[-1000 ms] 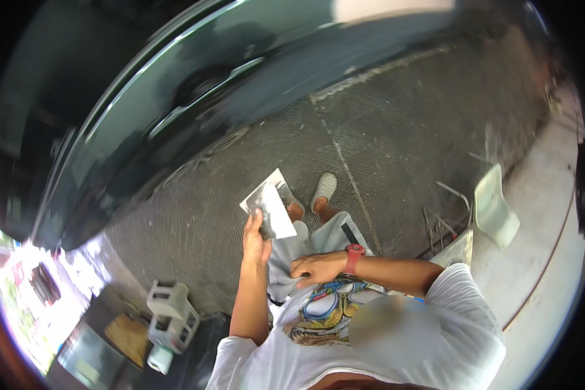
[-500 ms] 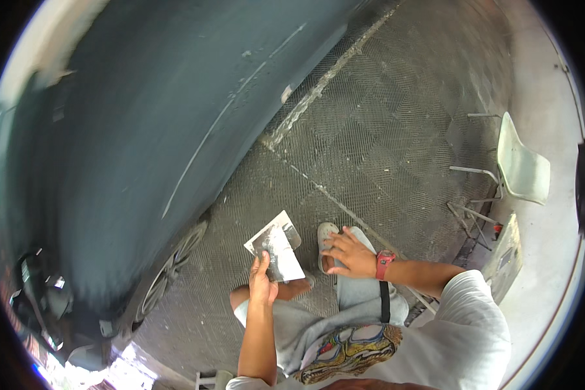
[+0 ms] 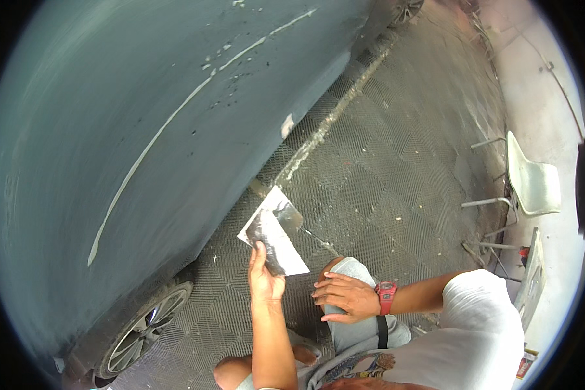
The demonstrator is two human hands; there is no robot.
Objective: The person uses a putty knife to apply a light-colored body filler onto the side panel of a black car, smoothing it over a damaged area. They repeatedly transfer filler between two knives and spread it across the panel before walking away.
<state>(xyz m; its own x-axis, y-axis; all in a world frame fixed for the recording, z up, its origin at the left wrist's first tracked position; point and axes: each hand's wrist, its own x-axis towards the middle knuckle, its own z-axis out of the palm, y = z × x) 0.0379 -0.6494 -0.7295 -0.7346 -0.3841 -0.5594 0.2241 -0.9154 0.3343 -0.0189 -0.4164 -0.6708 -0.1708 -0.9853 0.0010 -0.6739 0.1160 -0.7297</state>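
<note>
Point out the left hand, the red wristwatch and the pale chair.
Left hand (image 3: 267,284), head view: middle of the hand.
Red wristwatch (image 3: 387,293), head view: its case.
Pale chair (image 3: 534,181), head view: its curved shell.

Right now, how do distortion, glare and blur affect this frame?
Head view: the wall bows along the rim, corners black; head view: the sheets in the left hand are partly bright white, glare or pale surface I cannot tell; head view: that hand and the nearer car wheel look fairly sharp.

Car (image 3: 143,97) at upper left, chair (image 3: 533,182) at far right; between them, sheet (image 3: 283,244) in left hand (image 3: 266,281), right hand (image 3: 351,297) on knee (image 3: 352,267).
</note>
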